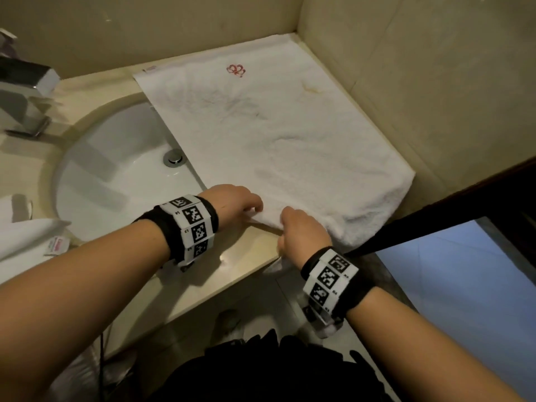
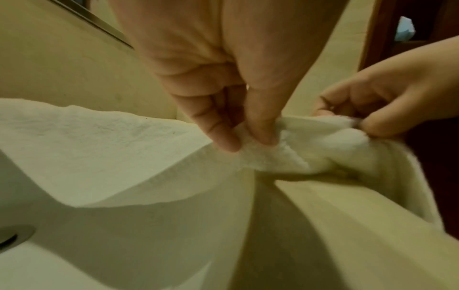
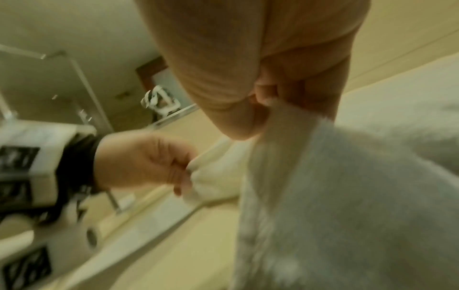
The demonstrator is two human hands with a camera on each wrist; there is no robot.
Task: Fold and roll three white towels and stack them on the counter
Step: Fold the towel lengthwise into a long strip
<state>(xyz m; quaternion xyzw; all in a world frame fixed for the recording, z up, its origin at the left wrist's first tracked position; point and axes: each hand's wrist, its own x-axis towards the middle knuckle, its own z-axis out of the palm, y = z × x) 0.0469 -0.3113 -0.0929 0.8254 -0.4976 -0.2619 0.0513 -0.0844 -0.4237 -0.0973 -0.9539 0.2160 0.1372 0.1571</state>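
Towel [image 1: 284,134], white terry cloth with a small red embroidered mark near its far edge, lies spread flat over the beige stone counter [image 1: 243,265]. It fills the corner between the two beige walls, and its left side hangs a little over the rim of the white oval sink [image 1: 95,181]. This flat position probably serves the fold or the roll, because the cloth needs a smooth base.

The left hand [image 1: 235,204] and the right hand [image 1: 301,233] both hold the near edge of the towel, close to each other, at the front of the counter. In the left wrist view the left thumb and fingers [image 2: 223,141] pinch a bunched piece of the hem and lift it a little from the counter. In the same view the right fingers [image 2: 382,127] are curled and pinch the same raised edge just beside. The right wrist view is blurred, but it also shows cloth gripped in both hands.

It seems the person begins to turn the near edge inward, so the task is at an early stage for this towel. More white cloth [image 1: 26,239] lies left of the sink; whether it is another towel cannot be told. A metal faucet [image 1: 26,91] stands behind the sink.
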